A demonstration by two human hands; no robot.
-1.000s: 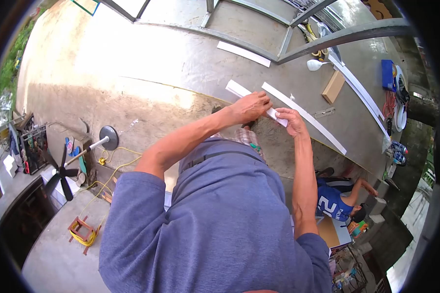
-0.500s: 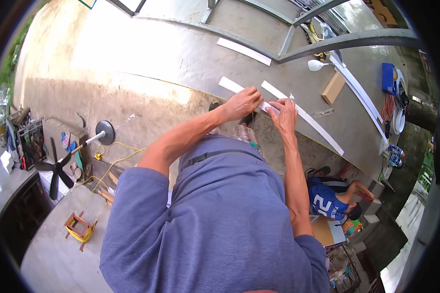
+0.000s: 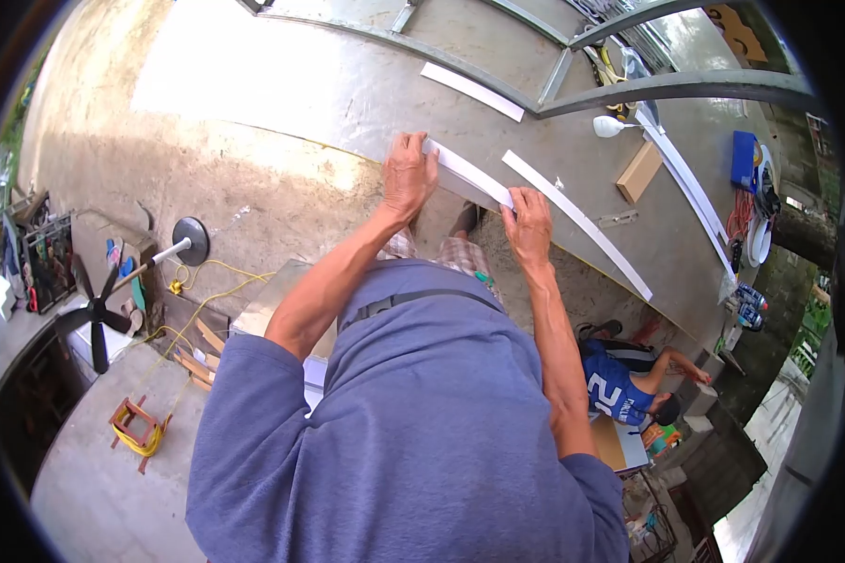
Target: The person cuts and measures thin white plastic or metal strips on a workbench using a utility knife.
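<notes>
A short white strip (image 3: 468, 173) spans between my two hands along the near edge of the grey table. My left hand (image 3: 409, 175) is closed around its left end, fingers bent over the top. At the opposite end my right hand (image 3: 529, 220) grips the strip with curled fingers. Just beyond my right hand lies a longer white strip (image 3: 577, 222), flat on the table. Another short white strip (image 3: 472, 91) rests farther back, beside the metal frame (image 3: 498, 83).
A brown wooden block (image 3: 637, 173), long white strips (image 3: 690, 188) and a blue box (image 3: 744, 159) lie on the right of the table (image 3: 366, 103). A person in a blue jersey (image 3: 620, 383) crouches at lower right. A black fan (image 3: 97, 314) and yellow cord (image 3: 221, 298) are at left.
My hands have moved apart along the short strip, the left one leftward to its end and the right one slightly down and left. More of the strip now shows between them.
</notes>
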